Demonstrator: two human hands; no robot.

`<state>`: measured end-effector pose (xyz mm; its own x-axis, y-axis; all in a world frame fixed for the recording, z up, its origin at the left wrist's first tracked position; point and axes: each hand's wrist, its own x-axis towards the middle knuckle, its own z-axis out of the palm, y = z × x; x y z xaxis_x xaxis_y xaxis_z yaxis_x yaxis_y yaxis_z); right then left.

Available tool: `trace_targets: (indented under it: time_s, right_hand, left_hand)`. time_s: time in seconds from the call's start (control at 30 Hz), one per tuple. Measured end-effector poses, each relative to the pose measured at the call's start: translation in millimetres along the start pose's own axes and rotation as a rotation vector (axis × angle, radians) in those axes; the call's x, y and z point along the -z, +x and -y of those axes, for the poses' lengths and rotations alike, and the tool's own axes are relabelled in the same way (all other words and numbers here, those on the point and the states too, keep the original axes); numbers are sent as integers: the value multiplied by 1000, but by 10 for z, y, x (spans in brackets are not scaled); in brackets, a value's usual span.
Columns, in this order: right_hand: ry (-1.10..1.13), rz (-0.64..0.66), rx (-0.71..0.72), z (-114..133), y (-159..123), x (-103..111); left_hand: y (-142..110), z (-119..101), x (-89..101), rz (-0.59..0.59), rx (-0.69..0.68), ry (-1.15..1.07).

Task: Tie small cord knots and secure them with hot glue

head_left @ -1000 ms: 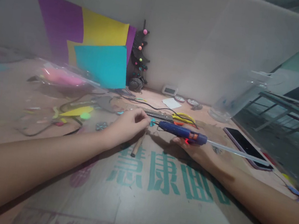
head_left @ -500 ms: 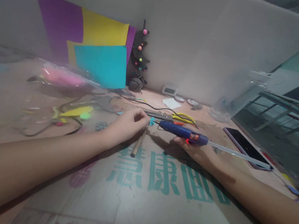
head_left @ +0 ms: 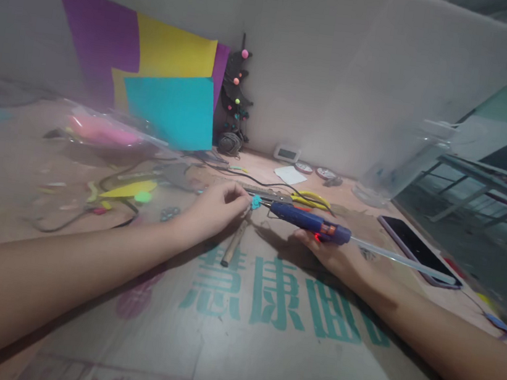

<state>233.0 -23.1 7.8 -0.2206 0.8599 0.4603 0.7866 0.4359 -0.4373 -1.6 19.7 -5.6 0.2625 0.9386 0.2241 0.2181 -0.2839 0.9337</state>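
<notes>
My left hand (head_left: pixel 223 205) is closed, thumb and fingers pinching a small turquoise piece (head_left: pixel 256 202) with a crinkled outline; its exact kind is too small to make out. My right hand (head_left: pixel 320 249) grips a blue hot glue gun (head_left: pixel 299 217) from below. A red light glows on the gun, and a long clear glue stick (head_left: pixel 398 260) sticks out of its back end. The gun's nozzle points left and is at the turquoise piece; whether they touch I cannot tell. Below my left fingertips lies a short brown stick (head_left: pixel 234 247).
Behind my hands lie yellow-handled scissors (head_left: pixel 310 200) and a black cord (head_left: pixel 264 182). A phone (head_left: pixel 414 248) rests at the right table edge. Coloured sheets (head_left: pixel 170 110) lean on the wall beside a dark ornament with pompoms (head_left: pixel 235 106). A plastic bag (head_left: pixel 107 130) and yellow scraps (head_left: pixel 129 190) are left.
The turquoise piece has turned slightly in my left fingers and shows a rounder face. Both hands and the glue gun stay almost in place, with a slight shift left.
</notes>
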Motion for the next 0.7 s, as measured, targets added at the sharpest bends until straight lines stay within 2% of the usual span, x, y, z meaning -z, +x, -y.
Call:
trace_targets:
  time_s: [0.27, 0.37, 0.47, 0.57, 0.7]
  right_hand:
    - [39, 47, -27, 30, -17, 42]
    - [48, 14, -63, 127, 20, 166]
    - [195, -83, -147, 157, 127, 302]
    - [329, -154, -218, 57, 282, 400]
    - [284, -154, -351, -191, 536, 482]
  left_hand:
    - [2, -16, 15, -52, 48, -50]
    - [21, 28, 17, -60, 10, -59]
    - [22, 60, 9, -20, -18, -45]
    - [8, 57, -2, 12, -10, -14]
    - [-1, 49, -8, 27, -7, -30]
